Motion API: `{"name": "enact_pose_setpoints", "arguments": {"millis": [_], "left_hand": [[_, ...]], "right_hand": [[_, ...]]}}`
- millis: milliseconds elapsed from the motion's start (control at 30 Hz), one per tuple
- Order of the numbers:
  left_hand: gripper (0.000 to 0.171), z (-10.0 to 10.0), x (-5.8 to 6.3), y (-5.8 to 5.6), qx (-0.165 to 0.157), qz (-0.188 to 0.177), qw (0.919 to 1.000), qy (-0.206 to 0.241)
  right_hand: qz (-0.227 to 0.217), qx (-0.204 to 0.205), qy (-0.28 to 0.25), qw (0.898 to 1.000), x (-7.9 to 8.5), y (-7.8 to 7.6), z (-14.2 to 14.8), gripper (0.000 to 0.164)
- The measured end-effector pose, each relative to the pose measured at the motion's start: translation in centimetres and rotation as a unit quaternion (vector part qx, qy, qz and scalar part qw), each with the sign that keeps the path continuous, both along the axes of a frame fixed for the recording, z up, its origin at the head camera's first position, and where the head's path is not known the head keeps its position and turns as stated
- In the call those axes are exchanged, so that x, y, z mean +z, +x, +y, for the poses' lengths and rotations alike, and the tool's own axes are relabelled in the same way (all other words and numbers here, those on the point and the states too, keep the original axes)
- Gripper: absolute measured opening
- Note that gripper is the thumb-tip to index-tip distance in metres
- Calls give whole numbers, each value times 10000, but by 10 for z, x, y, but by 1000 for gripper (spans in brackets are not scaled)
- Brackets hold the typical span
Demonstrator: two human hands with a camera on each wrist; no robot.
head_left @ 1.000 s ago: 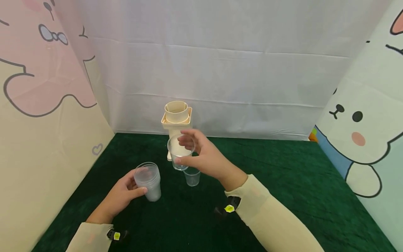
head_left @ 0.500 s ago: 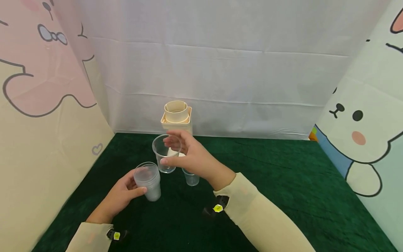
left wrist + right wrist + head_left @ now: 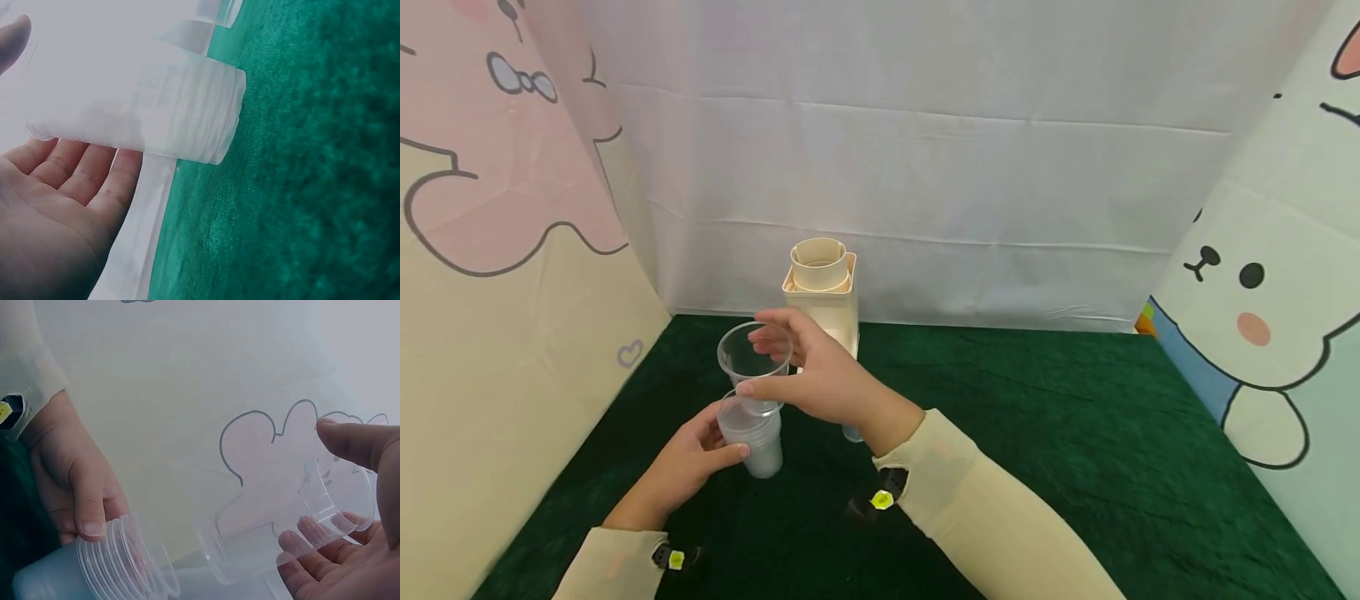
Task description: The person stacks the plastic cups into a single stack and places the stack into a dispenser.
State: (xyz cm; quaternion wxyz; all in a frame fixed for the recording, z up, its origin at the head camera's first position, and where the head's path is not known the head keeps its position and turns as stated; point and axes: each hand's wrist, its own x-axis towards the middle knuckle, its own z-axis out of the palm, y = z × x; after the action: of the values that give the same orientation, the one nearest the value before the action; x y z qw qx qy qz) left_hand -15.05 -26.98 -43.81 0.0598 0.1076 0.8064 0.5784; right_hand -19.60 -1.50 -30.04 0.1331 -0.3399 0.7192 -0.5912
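My left hand (image 3: 688,462) grips a stack of nested clear plastic cups (image 3: 763,454) at the left of the table, thumb on the near side near the rims. Ridged edges of the stacked cups (image 3: 125,562) show in the right wrist view. Between thumb and fingers, my right hand (image 3: 820,383) holds a single clear plastic cup (image 3: 736,350) upright. Its bottom overlaps the mouth of the stack in the head view. Another clear cup (image 3: 852,433) stands on the table, mostly hidden behind my right wrist.
A cream-coloured stand with a round collar on top (image 3: 820,279) rises at the back of the table, its lower part partly covered by my right hand. Dark green cloth (image 3: 1037,433) covers the table. A white curtain (image 3: 925,183) hangs behind, with printed cartoon sheets at both sides.
My right hand has carried the single cup leftward from in front of the cream stand to over the stack. My left hand and the stack have stayed nearly in place.
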Motion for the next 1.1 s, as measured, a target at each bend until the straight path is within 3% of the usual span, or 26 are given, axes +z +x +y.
{"name": "enact_pose_setpoints", "arguments": {"millis": [300,567,1100], "left_hand": [[64,0,-2,0,-79,11,9999,134],[64,0,1,2,9,57,9999,-85],[68,1,-2,-1,63,-20,9999,-107]], "right_hand": [[-24,55,76,10000,-2,-3,-12,75],[33,-9,219,9998,-12,-3,-20,75],[-137,7,287,9995,-28,-3,-23,75]]}}
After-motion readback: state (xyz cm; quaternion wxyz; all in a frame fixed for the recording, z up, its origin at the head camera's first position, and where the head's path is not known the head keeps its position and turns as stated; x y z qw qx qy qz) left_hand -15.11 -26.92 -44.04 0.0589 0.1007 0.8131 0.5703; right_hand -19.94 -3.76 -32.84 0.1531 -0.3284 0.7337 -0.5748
